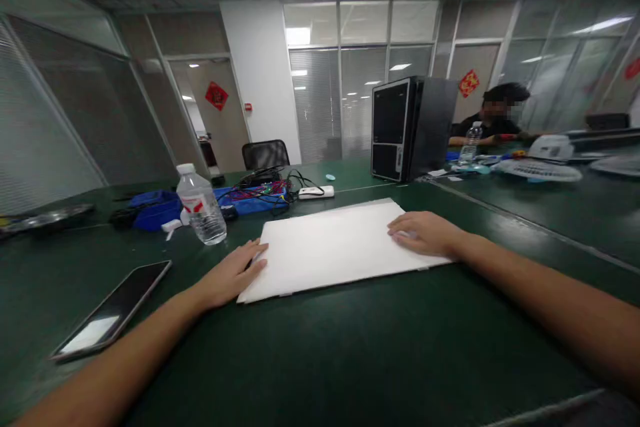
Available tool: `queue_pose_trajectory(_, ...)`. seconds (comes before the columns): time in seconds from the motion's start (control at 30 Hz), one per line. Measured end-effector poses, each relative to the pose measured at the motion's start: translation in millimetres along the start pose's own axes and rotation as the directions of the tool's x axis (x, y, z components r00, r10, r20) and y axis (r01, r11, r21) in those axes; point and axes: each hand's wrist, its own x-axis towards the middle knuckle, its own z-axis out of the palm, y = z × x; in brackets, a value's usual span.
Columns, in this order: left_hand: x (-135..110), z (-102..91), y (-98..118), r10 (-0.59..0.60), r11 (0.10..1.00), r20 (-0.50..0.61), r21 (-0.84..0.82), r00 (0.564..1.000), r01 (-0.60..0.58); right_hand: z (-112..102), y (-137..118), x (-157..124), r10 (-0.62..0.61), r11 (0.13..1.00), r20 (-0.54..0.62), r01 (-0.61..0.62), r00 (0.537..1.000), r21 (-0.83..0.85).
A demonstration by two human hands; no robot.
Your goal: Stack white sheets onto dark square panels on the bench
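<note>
A flat white sheet-like panel (325,247), perhaps a stack of large paper, lies on the green table in front of me. Small tabs show along its near edge, and its left corner looks layered. At the left edge, my left hand (233,273) rests with its fingers stretched out and the thumb on the white surface. My right hand (425,233) lies palm down over the right part, fingers spread and slightly bent. Neither hand is wrapped round anything.
A phone (115,310) and a water bottle (201,205) are to the left. Behind lie blue trays with tangled wires (255,193) and a white power strip (316,192). A black computer tower (413,130) stands farther back. A person (493,117) sits at the far right.
</note>
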Motion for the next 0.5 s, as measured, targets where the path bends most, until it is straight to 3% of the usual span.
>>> queue_pose_trajectory(0.5, 3.8, 4.0, -9.6, -0.011, 1.0, -0.038, 0.012, 0.999, 0.012, -5.7, -4.1, 2.0, -0.022, 0.999, -0.017, 0.023, 1.0, 0.028)
